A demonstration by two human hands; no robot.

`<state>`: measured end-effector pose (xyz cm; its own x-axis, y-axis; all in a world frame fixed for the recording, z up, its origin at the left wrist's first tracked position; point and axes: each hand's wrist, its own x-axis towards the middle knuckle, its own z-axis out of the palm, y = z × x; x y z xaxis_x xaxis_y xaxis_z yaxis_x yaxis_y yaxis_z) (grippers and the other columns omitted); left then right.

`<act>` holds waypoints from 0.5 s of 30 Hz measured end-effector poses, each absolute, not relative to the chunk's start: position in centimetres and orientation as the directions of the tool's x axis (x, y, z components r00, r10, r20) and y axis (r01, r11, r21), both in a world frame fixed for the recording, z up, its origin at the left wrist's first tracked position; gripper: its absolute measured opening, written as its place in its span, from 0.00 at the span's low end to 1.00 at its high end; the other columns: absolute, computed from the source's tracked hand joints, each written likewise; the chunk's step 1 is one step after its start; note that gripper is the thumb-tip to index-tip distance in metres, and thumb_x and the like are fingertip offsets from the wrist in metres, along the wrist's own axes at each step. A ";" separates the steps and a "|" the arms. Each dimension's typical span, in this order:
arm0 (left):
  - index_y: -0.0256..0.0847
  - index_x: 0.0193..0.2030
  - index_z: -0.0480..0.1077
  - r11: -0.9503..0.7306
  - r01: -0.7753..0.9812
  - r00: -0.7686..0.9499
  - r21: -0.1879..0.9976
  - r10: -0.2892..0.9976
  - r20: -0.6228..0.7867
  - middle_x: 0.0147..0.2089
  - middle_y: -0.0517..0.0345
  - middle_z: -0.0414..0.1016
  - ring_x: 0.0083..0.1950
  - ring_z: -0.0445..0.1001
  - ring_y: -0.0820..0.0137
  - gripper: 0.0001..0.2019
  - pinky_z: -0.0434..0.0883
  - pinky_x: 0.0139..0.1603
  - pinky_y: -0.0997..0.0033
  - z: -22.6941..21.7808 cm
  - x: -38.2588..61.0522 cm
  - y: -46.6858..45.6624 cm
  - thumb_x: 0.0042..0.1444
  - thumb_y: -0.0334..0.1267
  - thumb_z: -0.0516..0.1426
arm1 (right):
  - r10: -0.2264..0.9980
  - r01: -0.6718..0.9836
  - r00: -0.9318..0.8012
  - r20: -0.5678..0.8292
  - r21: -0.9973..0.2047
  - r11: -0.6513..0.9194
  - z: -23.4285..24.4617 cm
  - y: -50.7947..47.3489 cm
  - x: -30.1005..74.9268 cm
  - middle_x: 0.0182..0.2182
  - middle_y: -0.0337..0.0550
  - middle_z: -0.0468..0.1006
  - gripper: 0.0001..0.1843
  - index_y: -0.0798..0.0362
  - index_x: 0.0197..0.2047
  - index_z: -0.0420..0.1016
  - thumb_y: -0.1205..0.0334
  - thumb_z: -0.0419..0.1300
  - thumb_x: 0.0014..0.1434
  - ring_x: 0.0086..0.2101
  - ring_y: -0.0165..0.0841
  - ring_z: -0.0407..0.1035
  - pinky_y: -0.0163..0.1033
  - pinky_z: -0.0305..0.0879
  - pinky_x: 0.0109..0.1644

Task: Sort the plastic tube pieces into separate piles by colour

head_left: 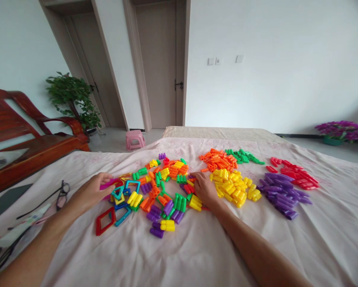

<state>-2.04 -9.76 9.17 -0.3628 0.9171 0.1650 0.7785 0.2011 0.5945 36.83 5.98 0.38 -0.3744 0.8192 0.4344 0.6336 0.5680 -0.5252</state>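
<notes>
My left hand (93, 190) is at the left end of a mixed pile, thumb and fingers closed around a magenta magnetic tile (106, 185). Beside it lie open-frame magnetic tiles: a red diamond (105, 221), a light blue square (132, 185) and some yellow and blue ones. My right hand (205, 187) reaches down at the pile's right edge, its fingers bent over small purple and red pieces; what they grip is hidden. Between the hands lie bullet-shaped plastic blocks, including orange blocks (156, 190), green blocks (179, 202) and yellow blocks (168, 225).
Sorted heaps lie on the right: yellow (233, 187), orange (218, 160), green (244, 156), red (298, 175) and purple (282, 195). Eyeglasses (62, 193) and cables rest on the cloth (203, 251) at left. Beyond stand a pink stool (135, 140) and wooden bench (32, 127).
</notes>
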 end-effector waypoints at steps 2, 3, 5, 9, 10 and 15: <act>0.40 0.52 0.69 0.138 0.906 -0.297 0.399 0.880 0.370 0.54 0.46 0.75 0.58 0.71 0.51 0.25 0.66 0.61 0.49 9.0 -0.4 -10.8 0.50 0.51 0.59 | 0.822 0.635 -0.372 0.432 -0.527 0.564 0.3 6.0 36.8 0.49 0.47 0.75 0.20 0.51 0.52 0.74 0.71 0.49 0.61 0.50 0.37 0.69 0.41 0.63 0.55; 0.42 0.54 0.69 0.068 0.937 -0.221 0.343 0.875 0.430 0.56 0.46 0.73 0.60 0.69 0.52 0.25 0.64 0.63 0.49 8.7 0.9 -11.4 0.52 0.51 0.59 | 0.821 0.634 -0.373 0.433 -0.527 0.566 0.3 6.0 36.8 0.50 0.47 0.75 0.20 0.51 0.52 0.74 0.71 0.49 0.61 0.50 0.37 0.69 0.40 0.63 0.55; 0.45 0.63 0.63 -0.098 0.949 -0.042 0.298 0.902 0.431 0.64 0.47 0.67 0.65 0.64 0.53 0.31 0.63 0.65 0.52 7.3 4.0 -12.9 0.53 0.53 0.59 | 0.818 0.632 -0.376 0.436 -0.525 0.570 0.2 6.1 36.8 0.50 0.46 0.75 0.20 0.51 0.52 0.74 0.71 0.49 0.61 0.50 0.37 0.69 0.40 0.63 0.55; 0.51 0.73 0.47 -0.198 0.957 0.122 0.213 0.938 0.325 0.75 0.44 0.46 0.73 0.49 0.45 0.50 0.60 0.66 0.44 3.1 10.1 -14.8 0.47 0.61 0.62 | 0.816 0.634 -0.374 0.440 -0.521 0.572 0.1 6.1 36.8 0.50 0.47 0.75 0.20 0.51 0.53 0.74 0.70 0.48 0.62 0.49 0.37 0.69 0.41 0.63 0.54; 0.52 0.74 0.45 -0.212 0.958 0.147 0.192 0.940 0.307 0.76 0.43 0.43 0.74 0.46 0.43 0.53 0.57 0.67 0.41 2.2 11.1 -14.9 0.45 0.63 0.63 | 0.816 0.634 -0.374 0.440 -0.521 0.571 0.1 6.2 36.8 0.50 0.47 0.75 0.20 0.52 0.53 0.74 0.70 0.48 0.62 0.49 0.37 0.69 0.41 0.64 0.54; 0.53 0.74 0.43 -0.221 0.967 0.175 0.126 0.938 0.300 0.76 0.42 0.38 0.74 0.39 0.38 0.52 0.48 0.68 0.32 0.8 13.8 -12.3 0.46 0.61 0.63 | 0.816 0.622 -0.380 0.436 -0.532 0.574 0.2 6.1 37.0 0.51 0.48 0.74 0.20 0.52 0.53 0.74 0.70 0.48 0.62 0.50 0.37 0.68 0.41 0.63 0.56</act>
<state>13.84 -12.27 0.79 0.1751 0.9376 0.3003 0.9672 -0.2209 0.1257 36.99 6.07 0.18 -0.3802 0.8156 0.4361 0.6220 0.5745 -0.5321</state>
